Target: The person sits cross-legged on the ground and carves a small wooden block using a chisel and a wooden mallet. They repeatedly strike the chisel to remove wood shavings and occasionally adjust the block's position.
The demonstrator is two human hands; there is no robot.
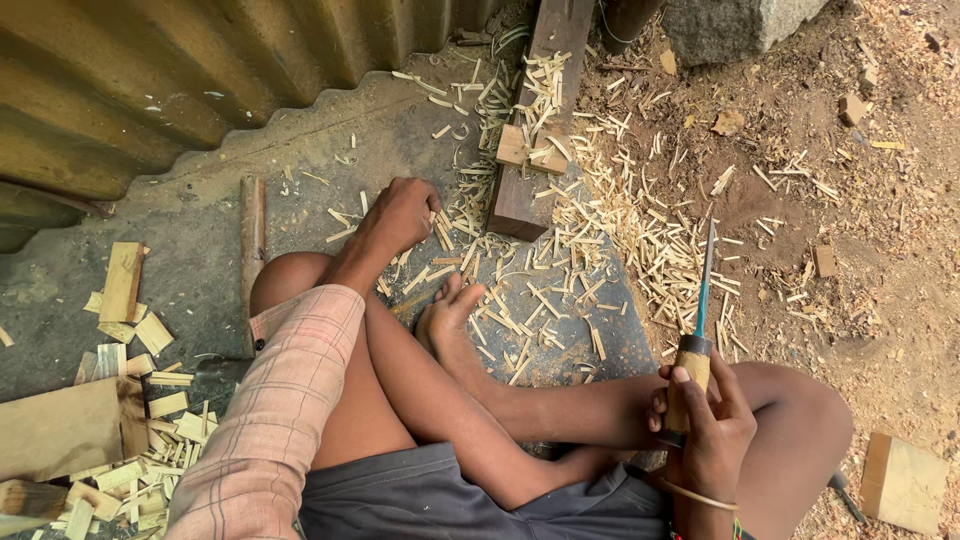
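Right hand grips one chisel by its wooden handle, blade up and away from the legs. Left hand, fingers curled, reaches into the shavings on the slab; whether it holds anything cannot be told. One dark plank lies just beyond; shavings too many to count.
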